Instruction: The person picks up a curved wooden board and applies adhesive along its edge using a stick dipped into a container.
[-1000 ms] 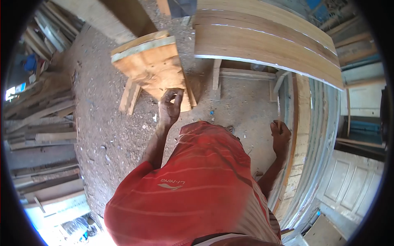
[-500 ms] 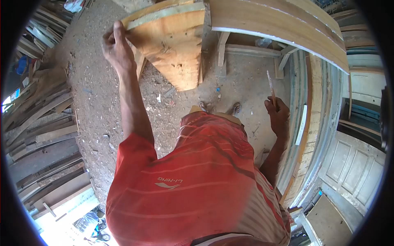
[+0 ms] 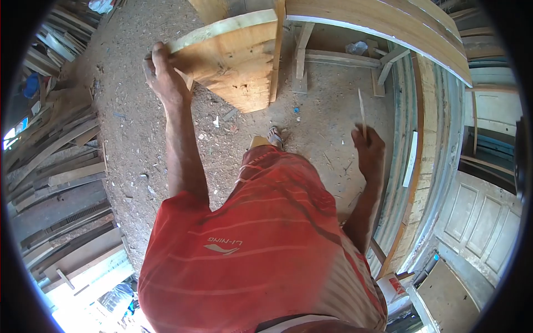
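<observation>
My left hand (image 3: 168, 77) is closed on the left corner of a wooden board (image 3: 239, 64), thumb over its pale upper edge. The board is roughly triangular, orange-brown with dark knots, and tapers toward me. Its right side lies close to a narrow upright wooden strip (image 3: 276, 66). Off to the right, above the floor and apart from the board, my right hand (image 3: 368, 149) is closed around a thin, pale, pointed stick (image 3: 362, 110). The stick's tip points up and away from me; its lower end is hidden in my fingers.
Long planks (image 3: 377, 28) lie on a wooden trestle (image 3: 338, 58) at the front right. Stacked timber (image 3: 61, 183) lines the left side. Long boards (image 3: 413, 205) and a panelled door (image 3: 472, 219) stand at the right. Wood scraps litter the floor (image 3: 133, 127).
My left hand and the board's left corner have come down toward me, while its pointed end has risen slightly. My right hand has shifted a little left and up. One foot has gone from sight.
</observation>
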A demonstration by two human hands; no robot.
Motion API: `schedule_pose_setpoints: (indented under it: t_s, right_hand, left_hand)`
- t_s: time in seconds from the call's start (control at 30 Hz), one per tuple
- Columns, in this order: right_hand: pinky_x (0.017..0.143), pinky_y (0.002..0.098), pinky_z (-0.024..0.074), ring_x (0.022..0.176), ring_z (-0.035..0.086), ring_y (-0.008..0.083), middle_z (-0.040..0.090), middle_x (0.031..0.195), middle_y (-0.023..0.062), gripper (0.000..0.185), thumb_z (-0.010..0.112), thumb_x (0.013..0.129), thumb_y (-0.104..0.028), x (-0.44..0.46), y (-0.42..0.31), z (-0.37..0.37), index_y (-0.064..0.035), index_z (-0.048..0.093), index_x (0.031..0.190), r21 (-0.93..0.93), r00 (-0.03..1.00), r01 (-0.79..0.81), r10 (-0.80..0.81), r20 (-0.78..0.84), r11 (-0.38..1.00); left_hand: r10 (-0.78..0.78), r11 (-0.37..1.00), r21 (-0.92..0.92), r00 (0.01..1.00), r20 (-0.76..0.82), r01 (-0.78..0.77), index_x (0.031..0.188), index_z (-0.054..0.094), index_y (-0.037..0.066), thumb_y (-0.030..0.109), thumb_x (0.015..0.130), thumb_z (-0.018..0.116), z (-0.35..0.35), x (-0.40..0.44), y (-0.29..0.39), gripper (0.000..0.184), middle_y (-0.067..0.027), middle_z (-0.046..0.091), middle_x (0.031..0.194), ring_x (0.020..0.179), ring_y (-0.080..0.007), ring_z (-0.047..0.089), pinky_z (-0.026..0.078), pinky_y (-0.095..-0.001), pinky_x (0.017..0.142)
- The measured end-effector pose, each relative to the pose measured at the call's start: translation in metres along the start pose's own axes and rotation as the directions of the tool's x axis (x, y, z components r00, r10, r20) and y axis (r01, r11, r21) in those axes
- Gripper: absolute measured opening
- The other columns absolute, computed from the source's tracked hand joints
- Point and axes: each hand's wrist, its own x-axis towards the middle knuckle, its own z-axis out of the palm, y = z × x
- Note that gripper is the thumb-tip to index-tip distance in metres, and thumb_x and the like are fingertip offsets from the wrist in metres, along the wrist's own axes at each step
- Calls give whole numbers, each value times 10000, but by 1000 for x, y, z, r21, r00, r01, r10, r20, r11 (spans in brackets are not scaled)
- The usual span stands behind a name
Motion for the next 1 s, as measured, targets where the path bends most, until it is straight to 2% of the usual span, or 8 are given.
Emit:
schedule_pose_setpoints:
  t_s: [0.1,0.4,0.6,0.67,0.73,0.87,0.93,1.0]
  right_hand:
    - [762,324,523,802,612,136,686,853,87,396,697,1004,-289,65,-12,36,40,709,1226,218,965,209,-164,-206,953]
    - [1140,470,459,1359,585,375,641,1405,245,981,839,773,-676,76,-127,104,-12,590,1451,478,834,426,-538,121,768]
    - [757,446,585,828,736,277,759,870,136,752,770,818,-730,75,-133,133,-12,783,1041,300,850,369,-450,274,880]
    - [737,427,582,831,738,258,755,857,139,723,775,830,-709,62,-137,142,-16,784,1038,325,864,365,-448,232,873]
    - [734,365,580,849,742,227,766,882,128,572,813,878,-553,46,-159,139,-7,785,1046,384,874,351,-446,192,854]
    - [687,308,556,787,696,161,743,890,76,385,821,929,-333,40,-203,126,19,747,1067,553,858,456,-510,-65,697]
    - [586,282,500,693,607,94,674,861,33,370,760,981,-287,45,-224,113,20,689,1174,592,760,606,-607,-233,532]
    - [678,315,563,804,657,136,685,962,69,414,756,980,-287,40,-233,92,39,660,1217,613,684,665,-678,-268,428]
  left_hand:
    - [9,998,-60,999,34,-7,1168,688,-26,534,1051,531,-8,-18,-6,593,-83,632,1067,1010,-204,572,474,-388,904]
    - [12,996,90,984,178,-28,1328,548,-65,694,1039,458,-61,-26,-21,817,-106,574,1097,851,-180,560,497,-362,806]
    - [85,996,17,969,233,-92,1374,536,-33,879,945,279,-69,-61,-103,1040,-302,503,1449,1400,-396,472,420,-554,1147]
    - [387,854,179,826,409,-489,1050,624,-30,812,1008,270,-98,-40,-149,915,-200,660,1063,989,-286,618,506,-432,836]
    - [254,887,275,889,381,-371,849,565,-13,766,1041,270,-95,-38,-104,855,-99,561,764,713,-202,478,392,-403,637]
    - [313,863,276,876,366,-424,818,507,8,629,1106,214,-78,-8,-3,744,-129,517,757,687,-218,461,396,-418,626]
    - [490,558,506,754,439,-657,1204,621,-22,699,1078,161,-84,33,-4,865,-200,691,970,909,-317,670,500,-530,777]
    - [150,988,-40,866,476,-149,1474,542,-56,901,900,422,-60,11,102,1122,-266,598,1430,1315,-395,576,374,-428,1210]
